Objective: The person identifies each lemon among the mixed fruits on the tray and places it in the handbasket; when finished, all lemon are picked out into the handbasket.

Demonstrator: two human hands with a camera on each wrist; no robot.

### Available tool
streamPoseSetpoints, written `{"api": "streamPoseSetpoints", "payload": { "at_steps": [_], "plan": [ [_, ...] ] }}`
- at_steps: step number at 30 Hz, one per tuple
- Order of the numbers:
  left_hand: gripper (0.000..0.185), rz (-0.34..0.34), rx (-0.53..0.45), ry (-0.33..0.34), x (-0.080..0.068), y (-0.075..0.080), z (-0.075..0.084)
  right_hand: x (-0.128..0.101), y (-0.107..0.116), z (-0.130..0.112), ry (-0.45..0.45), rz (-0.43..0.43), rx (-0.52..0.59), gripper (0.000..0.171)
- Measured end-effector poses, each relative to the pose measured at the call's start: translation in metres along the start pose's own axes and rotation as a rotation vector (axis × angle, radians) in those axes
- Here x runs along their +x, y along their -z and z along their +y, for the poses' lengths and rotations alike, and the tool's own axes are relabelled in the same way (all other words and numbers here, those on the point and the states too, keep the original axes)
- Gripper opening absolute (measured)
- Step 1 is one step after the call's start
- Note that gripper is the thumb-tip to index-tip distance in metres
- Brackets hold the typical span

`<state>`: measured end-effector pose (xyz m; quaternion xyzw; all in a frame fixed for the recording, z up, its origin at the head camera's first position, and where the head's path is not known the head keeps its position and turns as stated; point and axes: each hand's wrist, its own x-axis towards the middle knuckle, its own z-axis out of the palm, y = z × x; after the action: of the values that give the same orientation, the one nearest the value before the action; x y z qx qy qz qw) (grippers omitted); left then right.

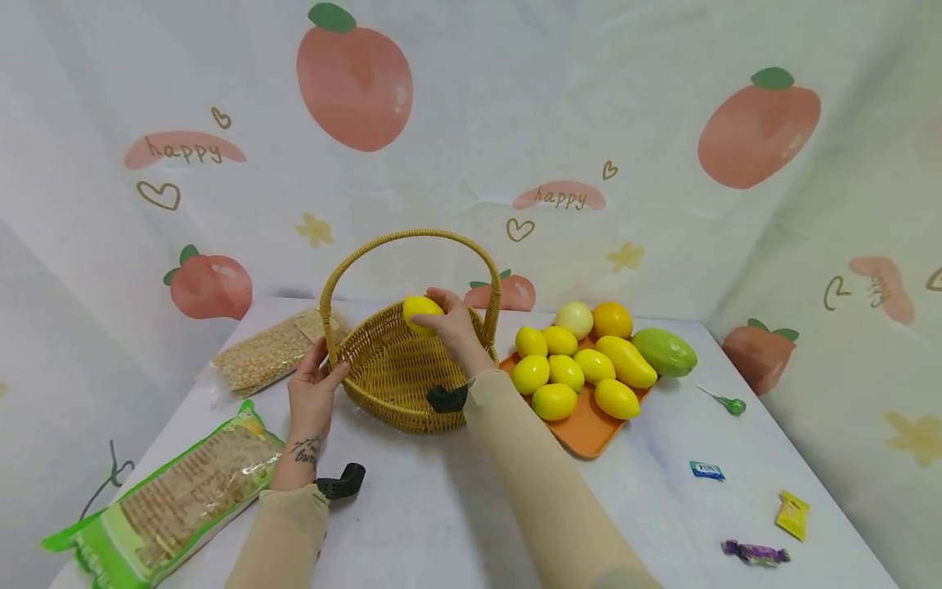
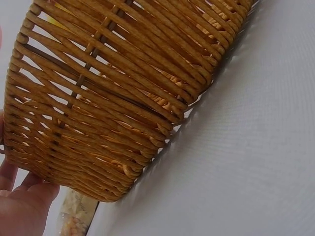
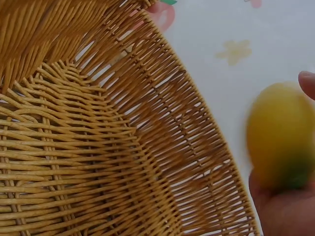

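Note:
A woven wicker basket with a tall arched handle stands mid-table. My left hand grips its left rim at the foot of the handle; in the left wrist view, fingertips touch the woven side. My right hand pinches a yellow lemon above the basket. The right wrist view has this lemon beside the rim, slightly blurred, with the hand partly cut off. Only bare wicker shows inside the basket. An orange tray to its right bears several lemons and a yellow mango.
At the tray's back lie an orange, a pale round fruit and a green papaya-like fruit. A green lollipop and wrapped candies lie right. Two food packets lie left. A printed curtain stands behind.

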<state>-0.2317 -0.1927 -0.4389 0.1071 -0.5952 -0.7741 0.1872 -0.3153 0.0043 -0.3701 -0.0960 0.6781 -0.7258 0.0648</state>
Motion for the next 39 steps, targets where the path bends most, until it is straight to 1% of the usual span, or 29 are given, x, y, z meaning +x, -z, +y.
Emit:
{"api": "streamPoseSetpoints", "payload": {
  "at_steps": [4,8,13,17,20,24,29,32,35,37,39],
  "plan": [
    [0.06,0.0,-0.005,-0.005,0.0,0.0,0.001,-0.004,0.003,-0.002,0.033,0.008,0.034,0.054],
    [0.059,0.006,0.002,-0.004,0.0,-0.001,0.002,-0.015,0.009,-0.009,0.052,0.005,0.041,0.052],
    [0.06,-0.002,0.013,-0.003,0.002,-0.001,0.005,-0.045,0.031,-0.016,0.108,-0.035,0.06,0.05],
    [0.06,0.004,0.005,-0.018,0.004,-0.001,0.006,-0.075,0.059,-0.019,0.131,-0.04,0.097,0.052],
    [0.06,0.004,0.005,-0.018,0.004,0.0,0.007,-0.095,0.085,-0.017,0.14,0.01,0.115,0.053],
    [0.06,-0.008,0.016,-0.002,0.002,0.001,0.007,-0.116,0.124,-0.012,0.162,0.118,0.079,0.051],
    [0.061,-0.013,0.014,0.005,0.001,0.001,0.005,-0.13,0.177,-0.004,0.203,0.236,0.053,0.044],
    [0.061,-0.015,0.018,0.004,0.0,0.002,0.004,-0.135,0.207,0.003,0.208,0.307,0.039,0.04],
    [0.061,-0.019,0.011,0.009,-0.001,0.001,0.003,-0.14,0.229,0.01,0.167,0.398,0.012,0.041],
    [0.06,-0.025,0.01,0.009,-0.001,0.001,0.003,-0.142,0.241,0.014,0.102,0.461,-0.024,0.042],
    [0.06,-0.03,0.004,0.009,-0.002,0.0,0.002,-0.144,0.248,0.019,0.034,0.501,-0.07,0.043]
  ]
}}
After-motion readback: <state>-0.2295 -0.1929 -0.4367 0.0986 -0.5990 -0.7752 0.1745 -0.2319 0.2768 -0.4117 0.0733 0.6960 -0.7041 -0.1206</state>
